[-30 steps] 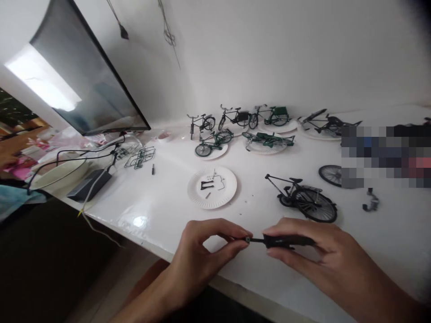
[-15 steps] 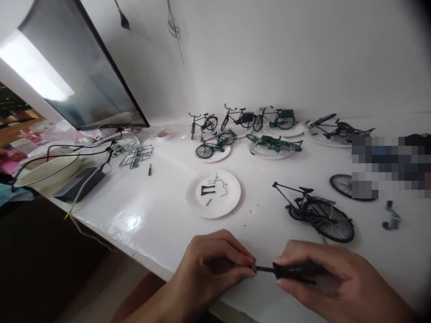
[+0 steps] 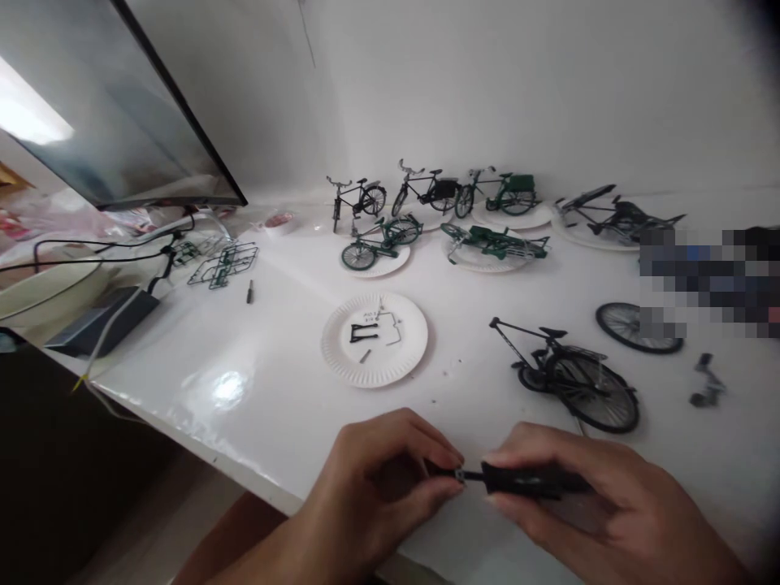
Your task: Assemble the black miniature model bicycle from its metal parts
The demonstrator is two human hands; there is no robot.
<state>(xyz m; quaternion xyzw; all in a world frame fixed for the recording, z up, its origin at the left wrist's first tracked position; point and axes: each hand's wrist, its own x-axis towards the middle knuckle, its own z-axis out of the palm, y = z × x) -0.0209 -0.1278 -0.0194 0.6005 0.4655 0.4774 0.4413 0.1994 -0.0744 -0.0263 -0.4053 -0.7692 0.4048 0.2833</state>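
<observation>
Above the table's front edge, my left hand [image 3: 390,479] pinches a small grey piece [image 3: 460,474] between thumb and fingertips. A thin black stem runs from that piece to a black model-bicycle part [image 3: 530,481], which looks like a front fork but is mostly covered by my fingers. My right hand [image 3: 615,496] is closed around this part. Just beyond my right hand, a black model bicycle [image 3: 548,366] without a front wheel lies on its side. A loose wheel [image 3: 637,327] and a small grey part [image 3: 707,382] lie to its right.
A paper plate [image 3: 332,357] with small black and silver parts lies mid-table. Several finished model bicycles [image 3: 423,191] stand along the wall. Green sprue frames [image 3: 225,264], a small screwdriver [image 3: 249,292], a grey box [image 3: 103,321] and a monitor [image 3: 140,106] are at left.
My right hand has come slightly closer to my left, and less of the stem shows between them. The camera view has shifted a little, so the table's objects appear further left and higher.
</observation>
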